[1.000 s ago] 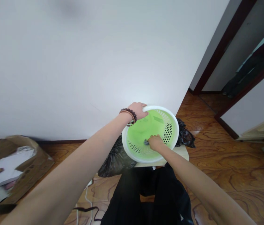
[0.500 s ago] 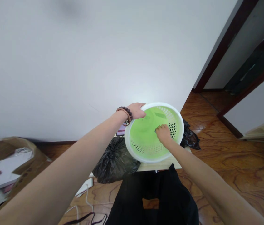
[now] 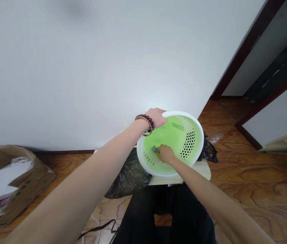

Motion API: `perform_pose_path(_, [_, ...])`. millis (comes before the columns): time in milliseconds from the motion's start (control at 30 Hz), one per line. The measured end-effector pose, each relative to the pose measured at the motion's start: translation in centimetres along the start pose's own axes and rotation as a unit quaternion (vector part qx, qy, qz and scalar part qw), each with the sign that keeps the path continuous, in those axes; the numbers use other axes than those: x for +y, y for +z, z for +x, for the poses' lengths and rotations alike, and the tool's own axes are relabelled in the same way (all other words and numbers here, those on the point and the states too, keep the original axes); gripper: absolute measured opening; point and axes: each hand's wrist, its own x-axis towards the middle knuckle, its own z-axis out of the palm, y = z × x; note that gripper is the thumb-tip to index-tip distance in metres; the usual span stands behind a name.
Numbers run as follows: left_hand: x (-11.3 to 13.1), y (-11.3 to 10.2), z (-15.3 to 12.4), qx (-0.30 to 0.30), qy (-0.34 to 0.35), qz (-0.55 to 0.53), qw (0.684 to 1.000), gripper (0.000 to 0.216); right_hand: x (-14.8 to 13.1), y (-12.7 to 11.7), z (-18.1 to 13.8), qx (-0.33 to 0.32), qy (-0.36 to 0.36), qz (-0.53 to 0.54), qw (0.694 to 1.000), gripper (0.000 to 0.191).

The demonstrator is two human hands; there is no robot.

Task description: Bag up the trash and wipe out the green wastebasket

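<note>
A round plastic basket (image 3: 174,135), green inside with a white rim and rows of holes, rests tilted on a small pale wooden surface (image 3: 202,169). My left hand (image 3: 156,117), with bracelets at its wrist, is closed around the upper left of the rim. Inside the basket, my right hand (image 3: 167,154) is closed on a small grey-blue cloth (image 3: 155,149) and presses toward the lower left of the bottom. Most of the cloth is hidden by the fingers. A darker green strip (image 3: 178,126) shows on the upper part of the basket.
A full black plastic bag (image 3: 130,174) lies left of the basket, another black bag (image 3: 210,150) at its right. The white wall (image 3: 87,67) stands directly behind. An open cardboard box (image 3: 38,176) with papers is on the floor at far left; a black strap (image 3: 99,227) lies near my legs.
My right hand has swept left and down across the basket's inside, and more of the cloth shows. The basket and my left hand appear slightly further right in view.
</note>
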Motion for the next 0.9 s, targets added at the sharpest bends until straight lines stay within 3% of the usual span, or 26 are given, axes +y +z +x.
perform_pose_path(133, [-0.7, 0.0, 0.0, 0.003, -0.027, 0.028, 0.999, 0.042, 4.7, -2.6, -0.7, 0.054, 0.014, -0.113, 0.992, 0.033])
perform_pose_path(200, [-0.8, 0.3, -0.1, 0.01, -0.025, 0.017, 0.999, 0.043, 5.4, -2.6, -0.7, 0.082, 0.049, -0.123, 0.988, 0.033])
perform_pose_path(333, [-0.4, 1.4, -0.1, 0.016, -0.024, -0.029, 0.999, 0.05, 1.6, -0.3, -0.2, 0.045, 0.1, -0.038, 0.993, 0.03])
perform_pose_path(467, [-0.2, 1.8, 0.1, 0.0, -0.022, -0.034, 0.999, 0.047, -1.9, 1.0, 0.4, 0.047, 0.051, 0.083, 0.994, 0.032])
perform_pose_path(567, [-0.6, 1.5, 0.2, 0.009, -0.04, -0.007, 0.999, 0.044, 0.0, 0.2, 0.0, 0.033, 0.02, 0.043, 0.998, 0.029])
perform_pose_path(667, [-1.2, 1.2, 0.0, 0.016, -0.055, 0.009, 0.998, 0.046, 3.5, -0.6, -0.8, 0.065, 0.051, -0.052, 0.995, 0.028])
perform_pose_path(733, [-1.3, 1.2, -0.2, 0.012, -0.058, 0.007, 0.998, 0.048, 4.3, -0.6, -0.9, 0.085, 0.079, -0.071, 0.991, 0.029])
perform_pose_path(900, [-0.8, 1.6, -0.1, 0.004, -0.057, -0.014, 0.998, 0.052, -0.4, 1.0, 0.0, 0.042, 0.083, 0.07, 0.993, 0.03])
